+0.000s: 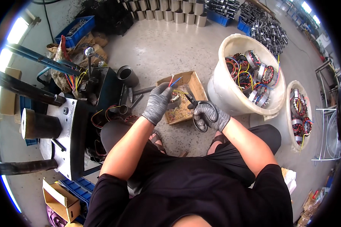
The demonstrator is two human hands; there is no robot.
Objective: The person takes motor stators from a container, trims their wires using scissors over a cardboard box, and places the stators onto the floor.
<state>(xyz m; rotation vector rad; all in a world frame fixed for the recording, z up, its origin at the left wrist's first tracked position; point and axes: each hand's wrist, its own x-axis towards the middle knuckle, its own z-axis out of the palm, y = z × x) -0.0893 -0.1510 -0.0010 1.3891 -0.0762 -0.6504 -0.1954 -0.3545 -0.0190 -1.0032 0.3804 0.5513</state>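
My left hand (158, 103), in a grey knit glove, pinches a small bundle of red, blue and yellow wires (175, 80). A wound stator (174, 102) hangs or rests just right of that hand, over the cardboard box (198, 85); I cannot tell whether it touches the box. My right hand (209, 115), gloved alike, has its fingers through the black handles of a pair of scissors (205, 104). The scissors' blades point up and left, close to a yellow wire. Scraps of cut wire litter the bottom of the box.
At right stand a large white tub (231, 90) and a smaller tub (290, 113), both holding stators with coloured leads. A metal press (70, 132) stands at left. A dark cylinder (127, 76) sits on the floor beyond it. Metal sleeves (178, 17) are stacked at the back.
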